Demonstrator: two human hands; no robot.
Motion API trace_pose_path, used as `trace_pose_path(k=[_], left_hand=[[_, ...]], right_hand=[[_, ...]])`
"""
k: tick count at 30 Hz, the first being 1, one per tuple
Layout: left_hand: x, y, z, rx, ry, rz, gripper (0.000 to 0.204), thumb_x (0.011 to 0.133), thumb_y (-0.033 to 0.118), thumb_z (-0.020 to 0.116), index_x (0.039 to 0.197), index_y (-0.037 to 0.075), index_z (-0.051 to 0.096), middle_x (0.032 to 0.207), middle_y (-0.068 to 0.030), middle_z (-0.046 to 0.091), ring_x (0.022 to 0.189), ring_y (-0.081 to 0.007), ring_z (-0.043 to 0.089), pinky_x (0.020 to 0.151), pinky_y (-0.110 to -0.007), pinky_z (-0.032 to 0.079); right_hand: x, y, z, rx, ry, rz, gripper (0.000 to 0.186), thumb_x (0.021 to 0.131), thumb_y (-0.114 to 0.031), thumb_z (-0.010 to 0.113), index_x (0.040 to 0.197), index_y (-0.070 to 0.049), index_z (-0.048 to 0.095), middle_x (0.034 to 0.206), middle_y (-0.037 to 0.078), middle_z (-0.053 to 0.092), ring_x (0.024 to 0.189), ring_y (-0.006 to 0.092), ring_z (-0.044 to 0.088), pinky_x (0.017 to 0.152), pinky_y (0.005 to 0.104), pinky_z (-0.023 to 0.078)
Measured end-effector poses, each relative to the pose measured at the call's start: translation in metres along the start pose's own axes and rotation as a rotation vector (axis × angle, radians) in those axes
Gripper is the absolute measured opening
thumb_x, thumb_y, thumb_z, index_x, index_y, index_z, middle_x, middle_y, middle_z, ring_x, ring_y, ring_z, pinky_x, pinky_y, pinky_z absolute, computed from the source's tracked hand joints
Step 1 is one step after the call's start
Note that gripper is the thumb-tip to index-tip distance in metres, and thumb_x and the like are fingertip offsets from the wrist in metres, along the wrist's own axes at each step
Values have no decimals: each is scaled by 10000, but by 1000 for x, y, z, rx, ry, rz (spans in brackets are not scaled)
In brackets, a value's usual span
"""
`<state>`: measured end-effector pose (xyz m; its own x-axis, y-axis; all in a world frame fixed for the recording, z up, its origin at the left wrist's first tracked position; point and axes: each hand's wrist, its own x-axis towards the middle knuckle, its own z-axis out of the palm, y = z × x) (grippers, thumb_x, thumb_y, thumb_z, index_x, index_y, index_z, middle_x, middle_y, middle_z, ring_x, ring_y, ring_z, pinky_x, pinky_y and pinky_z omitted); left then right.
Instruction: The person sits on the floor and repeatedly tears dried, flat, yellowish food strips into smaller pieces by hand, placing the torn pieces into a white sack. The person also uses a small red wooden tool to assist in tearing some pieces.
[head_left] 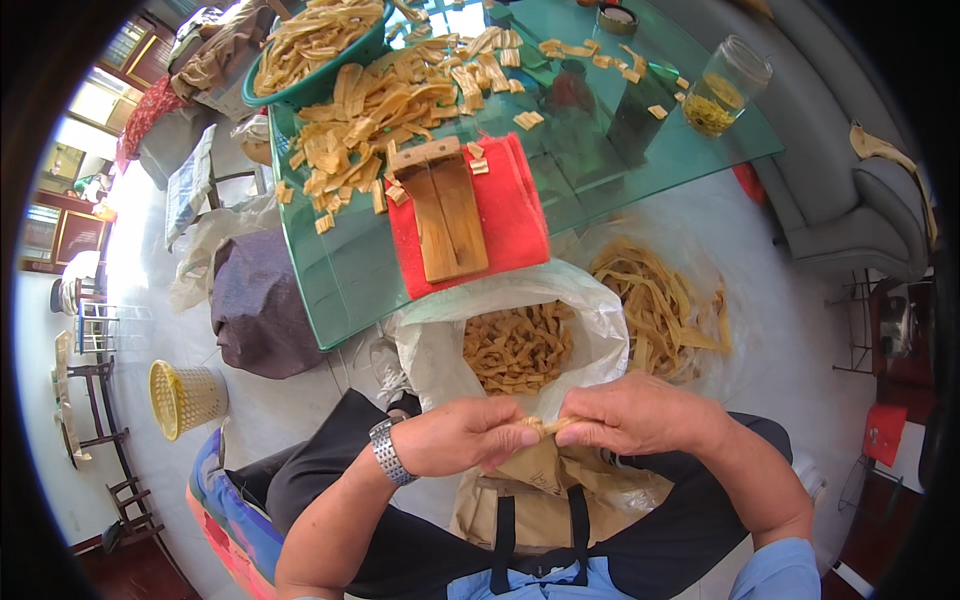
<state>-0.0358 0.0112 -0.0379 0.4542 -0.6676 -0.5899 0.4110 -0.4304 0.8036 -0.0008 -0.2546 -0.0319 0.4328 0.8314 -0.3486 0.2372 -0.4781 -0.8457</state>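
Both hands meet low in the middle, in front of the sack's near rim. My left hand (465,435), with a metal watch on the wrist, pinches one end of a short tan strip (545,426). My right hand (640,418) has its thumb and fingers closed on the other end. The strip looks twisted or knotted between them, but the fingers hide most of it. Just beyond stands an open white plastic sack (425,350) holding many small brown knotted pieces (515,350). Under my hands, a brown paper apron or bag (510,510) with black straps covers my lap.
A glass table (340,290) carries a red cloth (515,200), a slotted wooden block (445,215), heaped tan strips (375,110), a filled green basin (330,85) and a glass jar (720,90). Long strips (650,300) lie right of the sack; a yellow basket (187,398) stands left.
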Motion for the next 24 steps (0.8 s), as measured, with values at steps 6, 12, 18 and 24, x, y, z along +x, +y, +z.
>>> trace_pose_path(k=[6,12,18,24], left_hand=[[-22,1,10,116,-46,192,400,1027,420,571,884,53,642,654,-96,594,604,-267,594,607,-381,501],[-34,14,-3,168,-59,243,347,1031,317,595,865,17,655,661,-54,619,610,-225,619,606,-338,503],[-23,8,10,173,294,299,380,1072,338,496,1246,21,615,958,-103,692,851,-211,673,795,-334,541],[-23,12,14,-76,74,121,443,1090,302,456,1414,0,487,1009,-82,653,855,-174,633,811,-321,531]], right_hand=[[-7,6,7,63,11,-186,241,998,-361,613,975,-125,658,773,86,624,693,315,631,599,408,499],[-7,-4,0,-83,126,-311,199,966,-307,657,927,-114,630,730,53,596,642,268,626,535,372,493],[7,-20,22,-274,180,-390,166,963,-236,602,923,-86,542,682,80,589,618,290,650,518,404,507],[10,-12,36,-371,245,-395,154,941,-188,589,924,-53,517,687,90,597,597,290,660,503,391,532]])
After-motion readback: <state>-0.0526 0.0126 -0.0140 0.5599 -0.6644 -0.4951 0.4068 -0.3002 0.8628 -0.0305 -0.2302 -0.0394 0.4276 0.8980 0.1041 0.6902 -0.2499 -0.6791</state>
